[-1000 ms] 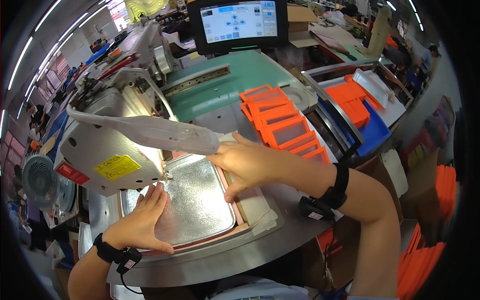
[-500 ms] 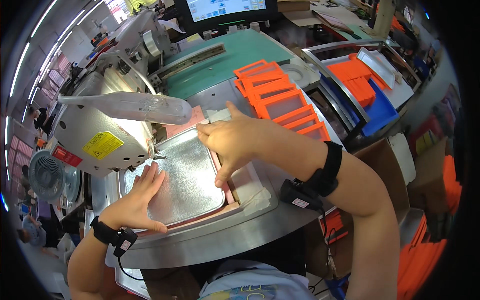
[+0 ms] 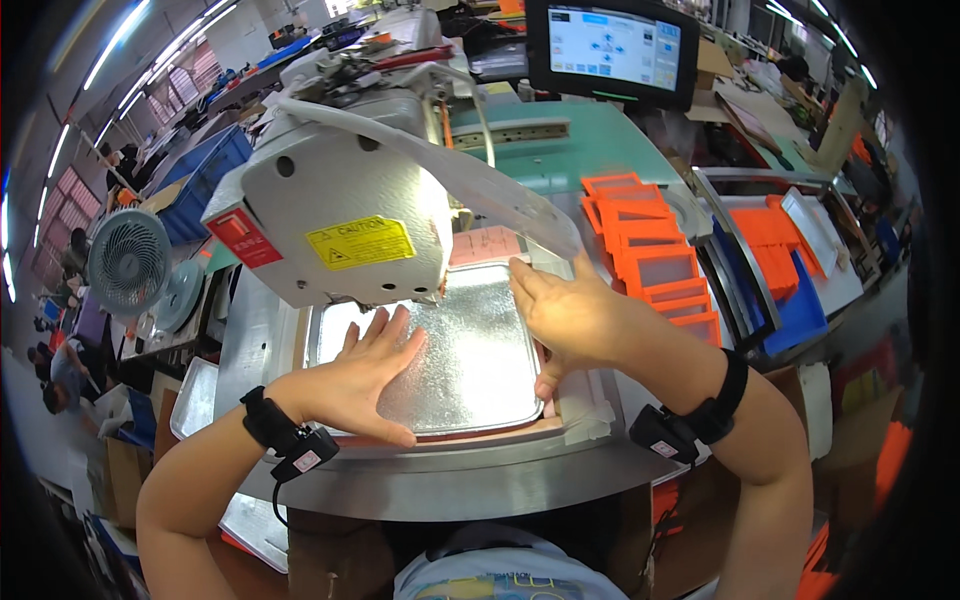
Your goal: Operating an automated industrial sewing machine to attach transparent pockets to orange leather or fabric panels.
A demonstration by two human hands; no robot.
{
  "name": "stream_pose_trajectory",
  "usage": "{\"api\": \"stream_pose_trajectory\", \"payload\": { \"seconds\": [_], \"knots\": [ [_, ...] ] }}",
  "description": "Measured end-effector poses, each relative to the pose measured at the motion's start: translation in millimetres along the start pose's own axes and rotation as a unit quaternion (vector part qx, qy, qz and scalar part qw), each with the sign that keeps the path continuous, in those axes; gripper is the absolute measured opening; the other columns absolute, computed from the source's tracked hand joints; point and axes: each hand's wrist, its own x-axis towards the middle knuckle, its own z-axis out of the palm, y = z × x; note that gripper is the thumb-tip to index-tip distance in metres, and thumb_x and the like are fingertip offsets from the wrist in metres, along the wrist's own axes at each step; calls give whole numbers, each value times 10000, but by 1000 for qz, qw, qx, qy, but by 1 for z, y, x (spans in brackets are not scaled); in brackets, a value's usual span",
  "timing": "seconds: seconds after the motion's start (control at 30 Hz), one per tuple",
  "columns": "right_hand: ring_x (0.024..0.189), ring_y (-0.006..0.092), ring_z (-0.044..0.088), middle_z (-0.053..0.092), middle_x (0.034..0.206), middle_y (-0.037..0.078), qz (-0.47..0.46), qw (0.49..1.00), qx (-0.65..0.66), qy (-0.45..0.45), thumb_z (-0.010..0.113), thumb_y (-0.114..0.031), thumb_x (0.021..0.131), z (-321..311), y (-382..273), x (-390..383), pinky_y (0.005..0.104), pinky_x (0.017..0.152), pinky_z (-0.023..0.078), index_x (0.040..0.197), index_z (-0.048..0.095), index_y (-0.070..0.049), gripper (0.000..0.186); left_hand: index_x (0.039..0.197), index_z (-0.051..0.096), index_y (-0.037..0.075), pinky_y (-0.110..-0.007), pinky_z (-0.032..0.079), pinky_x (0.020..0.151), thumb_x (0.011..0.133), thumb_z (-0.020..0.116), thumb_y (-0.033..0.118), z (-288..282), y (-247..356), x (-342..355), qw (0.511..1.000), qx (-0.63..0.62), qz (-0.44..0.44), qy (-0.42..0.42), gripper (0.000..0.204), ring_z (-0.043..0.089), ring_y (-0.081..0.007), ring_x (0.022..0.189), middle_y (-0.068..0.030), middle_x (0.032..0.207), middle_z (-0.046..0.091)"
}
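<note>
A shiny silver rectangular sheet with a raised rim, like a shallow tray (image 3: 465,345), lies in a pinkish frame on the machine's metal bed, partly under the sewing machine head (image 3: 335,195). My left hand (image 3: 365,380) rests open over its left front part, fingers spread and palm down. At the right edge my right hand (image 3: 570,315) is spread too, its fingertips by the far right corner and its thumb on the near right side. Neither hand grips anything. The machine head hides the sheet's far left part.
Several orange-rimmed frames (image 3: 655,250) lie overlapping right of my right hand. A translucent plastic bottle-like piece (image 3: 480,180) hangs across the machine head. Beyond stand a green table surface (image 3: 550,150) and a lit screen (image 3: 615,50). A fan (image 3: 130,262) is at left.
The view has swung left, so the whole scene sits farther right. Both hands stay spread on the silver sheet, with little visible change in their places on it.
</note>
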Motion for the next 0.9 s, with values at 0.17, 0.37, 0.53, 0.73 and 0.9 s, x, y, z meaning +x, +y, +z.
{"api": "stream_pose_trajectory", "payload": {
  "seconds": [0.17,0.37,0.53,0.73,0.9],
  "knots": [
    [1383,294,420,270,1557,262,5,999,-22,25,868,-548,539,5,-2,0,546,1136,243,1444,284,144,1280,1529,96,-64,-594,20,1176,719,715,691,-1,7,-1,1000,13,-12,3,1269,-101,-532,1452,-412,1541,-34],
    [1411,293,383,262,1562,256,11,1000,-2,26,870,-529,552,6,-1,0,633,1158,145,1458,257,138,1281,1546,183,11,-614,64,1168,704,695,731,1,6,0,1000,10,4,28,1220,-59,-567,1442,-418,1537,8],
    [1404,288,392,262,1559,260,4,1000,7,25,858,-538,564,5,1,0,667,1152,110,1456,256,140,1272,1547,293,200,-657,80,1144,697,672,767,3,2,0,998,-12,30,53,1090,-19,-606,1425,-426,1531,-5],
    [1384,290,417,310,1522,264,-26,998,2,62,835,-581,550,9,5,-1,681,1142,127,1438,272,156,1284,1529,340,290,-732,130,1081,732,681,708,-8,10,3,999,-18,30,19,962,45,-658,1385,-447,1497,65],
    [1346,308,448,375,1463,255,-34,998,14,53,810,-607,536,9,6,-2,684,1127,171,1423,286,156,1282,1528,342,281,-753,171,1048,744,704,645,-11,16,4,999,-35,19,3,938,107,-649,1376,-442,1476,128]
  ]
}}
